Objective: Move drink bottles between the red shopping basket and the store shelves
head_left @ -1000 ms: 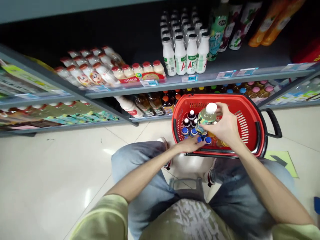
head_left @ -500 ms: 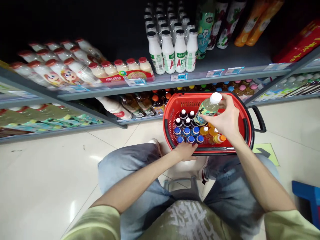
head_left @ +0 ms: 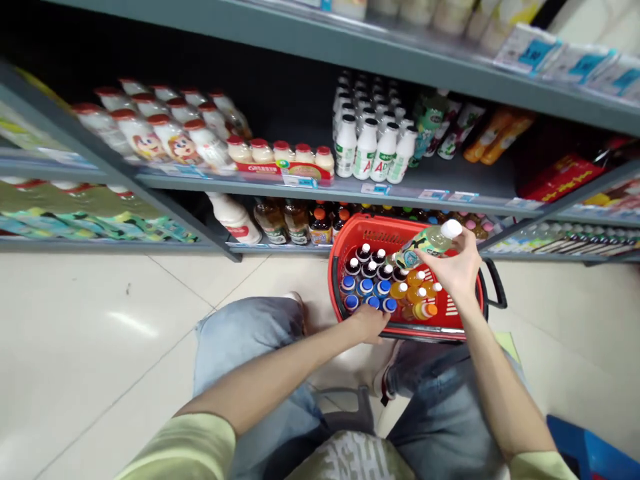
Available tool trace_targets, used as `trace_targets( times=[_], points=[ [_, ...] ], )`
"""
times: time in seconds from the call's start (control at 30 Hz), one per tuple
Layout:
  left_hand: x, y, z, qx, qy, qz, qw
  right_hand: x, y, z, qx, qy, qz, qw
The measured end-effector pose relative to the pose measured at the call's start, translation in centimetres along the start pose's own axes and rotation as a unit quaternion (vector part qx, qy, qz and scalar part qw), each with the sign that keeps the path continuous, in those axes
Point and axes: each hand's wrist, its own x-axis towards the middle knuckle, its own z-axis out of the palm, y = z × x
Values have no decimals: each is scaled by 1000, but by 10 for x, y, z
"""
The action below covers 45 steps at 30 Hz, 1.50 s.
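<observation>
My right hand grips a pale green drink bottle with a white cap, tilted with the cap to the upper right, above a red shopping basket. The basket stands on the floor in front of the lowest shelf and holds several upright bottles with black-and-white caps, blue caps and orange caps. My left hand rests on the basket's near rim, fingers curled over it. I sit with my knees in blue jeans on either side.
Grey shelves run across the view with white AD milk bottles, red-capped yogurt drinks and orange juice bottles. Brown bottles stand on the lowest shelf. A blue object lies at the lower right on the glossy floor tiles.
My right hand has lifted the bottle out of the basket and tilted it toward the shelf. My head has risen, showing more of the upper shelves. The left hand stays on the rim.
</observation>
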Motion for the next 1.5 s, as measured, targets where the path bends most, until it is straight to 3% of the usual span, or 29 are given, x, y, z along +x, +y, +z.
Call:
trace_targets(
  times=[0.3,0.7,0.93,1.23,1.5],
  points=[
    [3,1,7,-52,29,-20,998,35,-17,8,-20,56,-4,998],
    [11,0,11,-99,73,-36,992,101,-59,-6,-73,126,-65,987],
    [13,1,10,-95,64,-35,993,142,-63,-1,-90,158,-89,979],
    [13,2,7,-81,46,-43,995,175,-66,18,-97,154,-74,981],
    [10,2,3,-71,38,-41,996,204,-53,46,-142,103,-42,984]
  ],
)
